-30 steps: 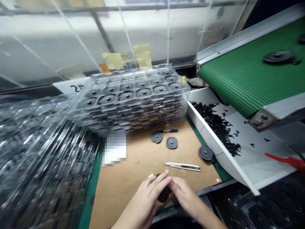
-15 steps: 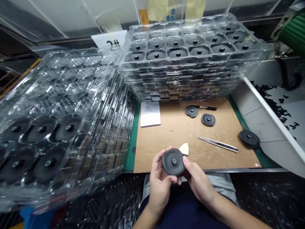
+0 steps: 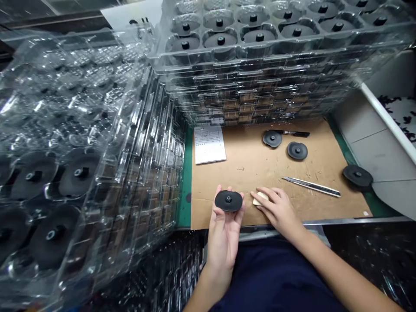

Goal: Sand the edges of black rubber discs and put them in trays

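Note:
My left hand (image 3: 224, 229) holds a round black disc (image 3: 228, 200) with a small hub in its middle, gripped by its rim above the near edge of the brown cardboard mat (image 3: 256, 169). My right hand (image 3: 277, 210) rests on the mat just to the right, its fingers lying over a small pale wedge-shaped piece (image 3: 259, 198). Whether the fingers grip that piece is not visible. Three more black discs (image 3: 272, 138) (image 3: 297, 150) (image 3: 357, 176) lie on the mat farther out.
A thin metal blade (image 3: 311, 186) lies on the mat right of my right hand. A printed paper slip (image 3: 209, 144) lies at the mat's left. Stacks of clear plastic trays holding discs stand at the left (image 3: 81, 151) and at the back (image 3: 260, 65). A white chute (image 3: 373, 143) borders the right.
My right hand has let go of the disc and dropped onto the pale piece on the mat. My left hand alone keeps the disc. The view has tilted down and moved closer.

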Demonstrator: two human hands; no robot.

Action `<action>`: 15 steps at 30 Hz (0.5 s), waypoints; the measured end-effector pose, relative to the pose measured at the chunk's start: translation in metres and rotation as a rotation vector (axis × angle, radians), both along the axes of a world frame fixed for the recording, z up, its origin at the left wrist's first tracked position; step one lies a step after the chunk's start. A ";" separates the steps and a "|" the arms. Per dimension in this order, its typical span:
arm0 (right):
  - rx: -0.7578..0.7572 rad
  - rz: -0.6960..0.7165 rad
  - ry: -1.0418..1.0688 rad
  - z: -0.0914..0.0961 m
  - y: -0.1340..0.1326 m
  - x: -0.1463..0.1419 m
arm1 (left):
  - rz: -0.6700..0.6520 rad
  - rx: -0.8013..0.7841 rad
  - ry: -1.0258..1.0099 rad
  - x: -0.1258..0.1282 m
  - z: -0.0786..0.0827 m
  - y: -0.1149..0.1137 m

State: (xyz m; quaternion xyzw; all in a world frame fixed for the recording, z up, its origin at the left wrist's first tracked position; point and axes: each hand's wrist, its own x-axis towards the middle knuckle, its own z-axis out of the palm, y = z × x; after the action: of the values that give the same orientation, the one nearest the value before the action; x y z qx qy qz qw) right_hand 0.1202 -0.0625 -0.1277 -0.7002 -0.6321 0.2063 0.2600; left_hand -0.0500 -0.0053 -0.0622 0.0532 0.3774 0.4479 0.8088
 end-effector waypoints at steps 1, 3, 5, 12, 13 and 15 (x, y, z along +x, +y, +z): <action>0.008 0.000 0.004 -0.001 -0.003 0.000 | -0.006 0.004 0.003 0.000 0.000 0.001; 0.028 -0.007 0.013 0.001 -0.010 0.002 | -0.022 0.017 0.015 0.001 0.000 0.002; 0.036 -0.039 0.056 0.007 -0.019 0.005 | -0.048 0.032 0.027 0.001 0.002 0.003; -0.249 -0.482 0.818 0.027 -0.042 0.011 | -0.199 0.032 -0.038 0.003 0.007 0.005; -0.274 -0.564 0.991 0.028 -0.042 0.014 | -0.235 0.018 -0.063 0.003 0.009 0.005; -0.265 -0.678 1.289 0.034 -0.037 0.020 | -0.324 -0.017 -0.114 0.004 0.013 0.005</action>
State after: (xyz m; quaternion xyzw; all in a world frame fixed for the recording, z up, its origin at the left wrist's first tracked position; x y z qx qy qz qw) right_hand 0.1400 -0.0999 -0.0936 -0.6225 -0.0730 0.5594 0.5424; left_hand -0.0459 -0.0004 -0.0494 0.0813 0.3211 0.3107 0.8909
